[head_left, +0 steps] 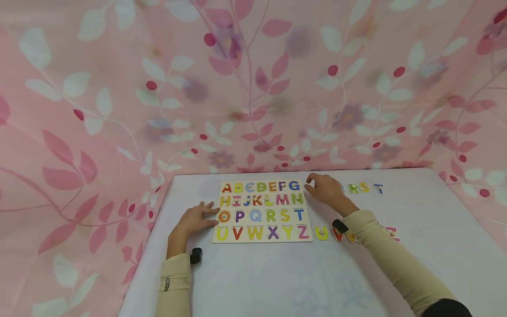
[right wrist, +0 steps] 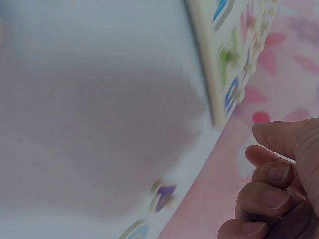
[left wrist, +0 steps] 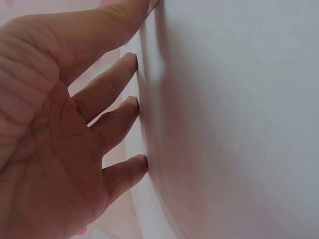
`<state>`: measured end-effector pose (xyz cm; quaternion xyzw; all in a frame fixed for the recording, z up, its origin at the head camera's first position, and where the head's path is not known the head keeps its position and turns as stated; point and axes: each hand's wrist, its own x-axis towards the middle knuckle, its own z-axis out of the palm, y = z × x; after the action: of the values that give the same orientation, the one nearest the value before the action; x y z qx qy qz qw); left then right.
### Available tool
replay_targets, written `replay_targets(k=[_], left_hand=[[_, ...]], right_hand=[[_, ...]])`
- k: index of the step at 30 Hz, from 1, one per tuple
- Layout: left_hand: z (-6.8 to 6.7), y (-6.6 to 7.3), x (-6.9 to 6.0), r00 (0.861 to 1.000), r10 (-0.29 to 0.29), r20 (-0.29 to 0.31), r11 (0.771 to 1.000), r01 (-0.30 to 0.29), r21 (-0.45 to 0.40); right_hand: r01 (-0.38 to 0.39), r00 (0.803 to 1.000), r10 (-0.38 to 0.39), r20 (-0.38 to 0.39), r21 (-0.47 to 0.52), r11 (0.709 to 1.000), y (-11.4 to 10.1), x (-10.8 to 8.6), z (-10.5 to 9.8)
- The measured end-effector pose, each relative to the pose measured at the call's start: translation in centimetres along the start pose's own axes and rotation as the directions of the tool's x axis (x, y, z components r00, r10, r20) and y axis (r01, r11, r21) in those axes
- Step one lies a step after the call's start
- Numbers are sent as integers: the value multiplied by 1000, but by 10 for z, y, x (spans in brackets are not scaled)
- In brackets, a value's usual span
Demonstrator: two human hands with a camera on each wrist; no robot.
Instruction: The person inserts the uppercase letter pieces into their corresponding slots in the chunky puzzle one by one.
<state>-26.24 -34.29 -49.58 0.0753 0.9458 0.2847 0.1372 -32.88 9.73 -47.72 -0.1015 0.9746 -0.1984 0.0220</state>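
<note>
A wooden alphabet puzzle board [head_left: 262,241] lies on the white-covered table. Knobbed letters sit in its upper two rows; the lower rows mostly look flat and printed. My left hand [head_left: 195,221] is spread at the board's left edge, thumb and a finger touching it. In the left wrist view, that hand's fingertips [left wrist: 130,104] rest on the white cloth. Off the board's upper right corner hovers my right hand [head_left: 326,189], its fingers loosely curled with nothing visible in them. A purple letter piece [right wrist: 163,196] lies on the cloth near it, hidden in the head view.
Loose letters R [head_left: 353,188], S [head_left: 364,187] and T [head_left: 378,189] line up right of the right hand. Lower right, a U [head_left: 321,233] and several more letters lie partly under the right forearm. A pink floral curtain [head_left: 253,88] hangs behind the table.
</note>
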Motion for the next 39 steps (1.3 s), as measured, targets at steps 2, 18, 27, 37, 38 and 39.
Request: replay_targets(k=[2,18,27,37,38,39], left_hand=[[-1,1,0,1000,-2,-4,1000,2,-5],[1,-1,0,1000,-1,6,1000,1,12],[1,3,0,1000,-26,8,1000,26,9],[0,3,-2,1000,0,3,1000,0,14],[0,3,-1,1000,-1,2,1000,0,10],[1,4,-1,1000,4,2,1000,-4,10]], right_hand=[[-14,1000,14,-9,-3,1000,13,2,-3],[-104,992,103,75,14,994,59,4,-6],[-114,989,114,93,-9,993,61,6,-5],[-78,995,79,64,-21,997,51,4,-8],[-71,996,73,57,-23,997,48,4,-8],[-63,997,65,51,-22,998,44,3,-8]])
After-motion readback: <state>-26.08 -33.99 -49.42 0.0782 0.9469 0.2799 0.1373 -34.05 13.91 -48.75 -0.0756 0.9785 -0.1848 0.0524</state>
